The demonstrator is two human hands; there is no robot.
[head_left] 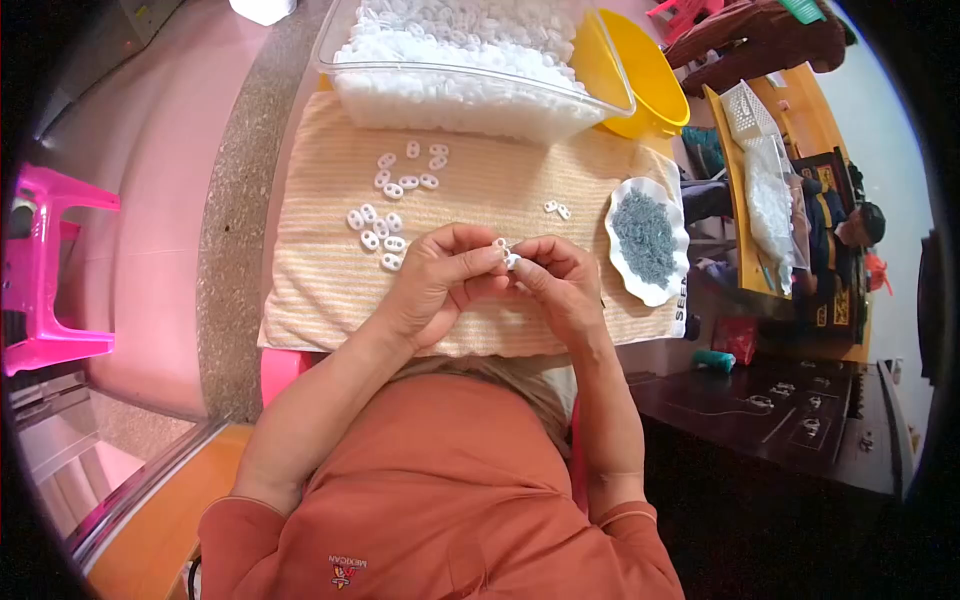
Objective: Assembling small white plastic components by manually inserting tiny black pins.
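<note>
Over the near middle of a striped towel point(330, 290), my left hand point(440, 275) and my right hand point(562, 290) meet with thumbs and fingertips closed. Between them is a small white plastic piece point(512, 261). Fingers cover most of it, so I cannot make out its full shape or whether more than one piece is held. Several white oval two-hole pieces point(394, 191) lie loose beyond and beside my left hand. Two more white pieces point(557, 209) lie just past my right hand. Right of that hand, a scalloped white dish point(619, 262) holds many small dark grey metal-looking parts point(645, 235).
A clear plastic bin point(480, 115) full of white pieces stands at the towel's far edge. A yellow tub point(650, 85) is behind it. A pink stool point(45, 270) stands at left. People point(828, 220) sit at a wooden table point(735, 190) on the right, near a dark tabletop point(740, 405).
</note>
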